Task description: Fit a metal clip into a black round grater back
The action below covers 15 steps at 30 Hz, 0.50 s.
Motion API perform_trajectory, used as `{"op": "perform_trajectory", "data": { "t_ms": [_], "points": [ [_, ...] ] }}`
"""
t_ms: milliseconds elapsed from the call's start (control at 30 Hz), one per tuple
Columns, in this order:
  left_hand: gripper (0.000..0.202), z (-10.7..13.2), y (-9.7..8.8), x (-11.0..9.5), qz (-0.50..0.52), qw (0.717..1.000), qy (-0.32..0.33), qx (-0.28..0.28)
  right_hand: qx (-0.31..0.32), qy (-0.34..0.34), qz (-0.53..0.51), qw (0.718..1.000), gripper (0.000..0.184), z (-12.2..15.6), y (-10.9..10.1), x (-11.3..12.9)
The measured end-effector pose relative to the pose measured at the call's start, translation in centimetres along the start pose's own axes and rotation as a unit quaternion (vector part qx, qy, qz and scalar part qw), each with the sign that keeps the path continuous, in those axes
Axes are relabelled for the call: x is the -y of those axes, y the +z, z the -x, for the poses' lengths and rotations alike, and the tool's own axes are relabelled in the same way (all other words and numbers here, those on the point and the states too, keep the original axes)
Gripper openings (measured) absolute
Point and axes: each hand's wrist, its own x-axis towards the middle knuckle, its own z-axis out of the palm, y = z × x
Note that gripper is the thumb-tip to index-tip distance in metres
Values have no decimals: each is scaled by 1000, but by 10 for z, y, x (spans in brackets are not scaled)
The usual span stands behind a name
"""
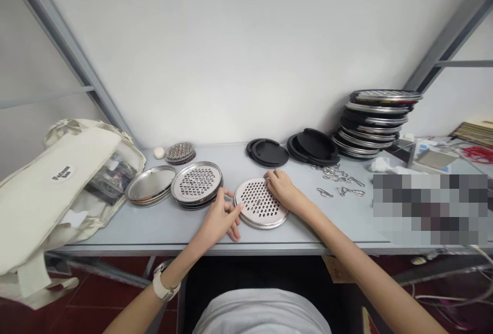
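Note:
A round perforated stainless steel disc (260, 203) lies on the pale grey table (169, 231) near its front edge. My left hand (219, 216) is at the disc's left rim, with its fingertips against the steel. My right hand (282, 189) rests on the upper right part of the disc, fingers over the holes. A similar perforated disc on a dark stack (196, 183) lies just left of my left hand. A white watch (165, 281) circles my left wrist.
Black round lids (268, 153) stand behind my hands, and a tall mixed stack of discs (377, 123) rises at the back right. Metal clips (339, 182) lie to the right. A canvas bag (57, 190) lies at the left, and a pixelated patch (429, 208) hides the right.

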Motion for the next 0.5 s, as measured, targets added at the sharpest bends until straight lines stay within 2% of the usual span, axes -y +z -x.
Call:
{"op": "perform_trajectory", "data": {
  "t_ms": [133,300,500],
  "points": [
    [45,0,0,2,-14,1000,14,-8,0,24,-11,1000,21,-1,-4,3],
    [38,3,1,2,-39,998,39,-25,0,60,-50,997,19,3,-21,11],
    [37,3,1,4,-40,998,55,-17,16,136,-90,986,37,6,-30,14]
  ]
}}
